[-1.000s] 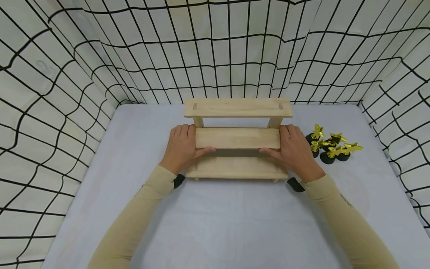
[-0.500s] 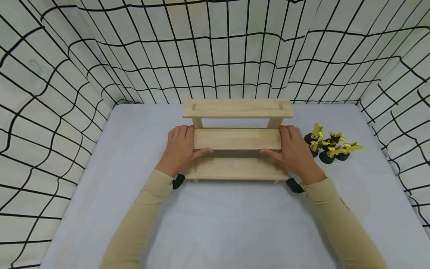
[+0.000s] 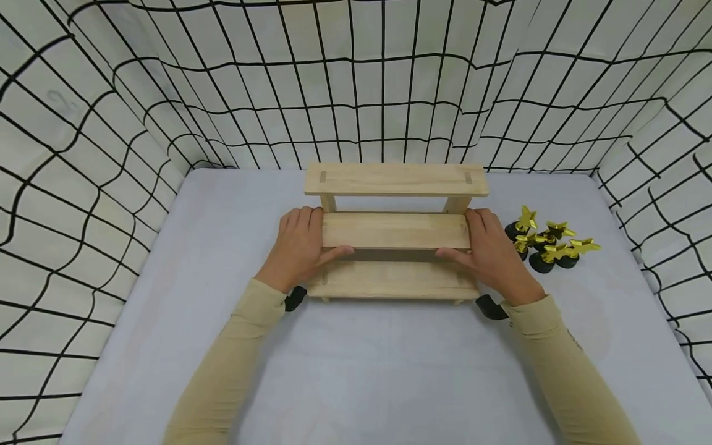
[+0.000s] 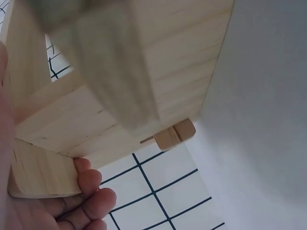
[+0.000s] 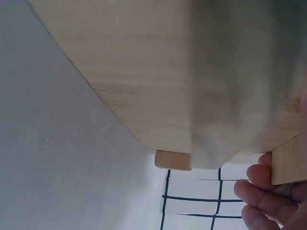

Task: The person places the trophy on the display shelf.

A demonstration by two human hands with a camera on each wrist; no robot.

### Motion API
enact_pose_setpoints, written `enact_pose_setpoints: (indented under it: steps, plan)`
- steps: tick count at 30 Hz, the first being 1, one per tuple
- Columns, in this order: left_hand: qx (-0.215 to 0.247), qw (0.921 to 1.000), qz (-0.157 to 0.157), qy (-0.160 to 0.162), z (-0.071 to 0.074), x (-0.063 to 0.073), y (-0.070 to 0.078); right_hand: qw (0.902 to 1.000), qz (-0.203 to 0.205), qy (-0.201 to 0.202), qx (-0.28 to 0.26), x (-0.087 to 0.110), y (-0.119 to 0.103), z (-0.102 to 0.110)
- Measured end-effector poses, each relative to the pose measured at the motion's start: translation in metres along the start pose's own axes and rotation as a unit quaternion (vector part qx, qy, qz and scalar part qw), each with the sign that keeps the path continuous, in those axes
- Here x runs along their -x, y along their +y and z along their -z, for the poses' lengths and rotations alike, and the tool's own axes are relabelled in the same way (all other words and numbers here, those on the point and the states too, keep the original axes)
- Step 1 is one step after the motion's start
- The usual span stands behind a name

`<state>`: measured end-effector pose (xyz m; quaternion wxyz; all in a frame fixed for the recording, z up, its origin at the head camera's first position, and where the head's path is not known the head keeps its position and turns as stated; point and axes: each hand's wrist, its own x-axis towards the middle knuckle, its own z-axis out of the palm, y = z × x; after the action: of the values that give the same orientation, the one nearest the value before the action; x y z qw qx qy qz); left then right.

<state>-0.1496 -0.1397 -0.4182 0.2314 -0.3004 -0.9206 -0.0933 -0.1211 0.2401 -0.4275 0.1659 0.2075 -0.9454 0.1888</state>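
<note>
Centrally, one wooden shelf (image 3: 389, 230) with three stepped boards stands at one white table (image 3: 367, 364), between a person's left hand (image 3: 301, 247) and right hand (image 3: 495, 252). The two hands are apart, each gripping one end of the middle board (image 3: 403, 231). Beside the right hand, at least five gold star trophies (image 3: 555, 252) cluster on black bases (image 3: 541, 264). Black netting (image 3: 382, 60) rises behind.
</note>
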Motion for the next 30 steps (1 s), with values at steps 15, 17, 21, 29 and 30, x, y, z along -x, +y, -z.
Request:
enact_pose_setpoints:
  steps: [15,17,21,29,30]
  plan:
    - [-0.009,1.0000,-0.002,-0.004,0.003,-0.004,0.006,0.9954,-0.059,-0.054,-0.052,0.010,0.004,0.016]
    - [-0.013,0.9996,-0.003,-0.025,0.007,-0.006,0.005,0.9946,-0.069,-0.052,-0.057,0.014,0.005,0.019]
    - [-0.013,0.9950,0.022,-0.097,0.016,-0.011,0.007,0.9957,-0.064,-0.035,-0.056,0.019,0.008,0.021]
    - [0.000,0.9812,0.088,-0.172,0.023,-0.014,0.013,0.9962,-0.060,-0.027,-0.056,0.020,0.008,0.017]
    - [-0.001,0.9811,0.090,-0.171,0.023,-0.013,0.014,0.9960,-0.063,-0.027,-0.057,0.021,0.007,0.016]
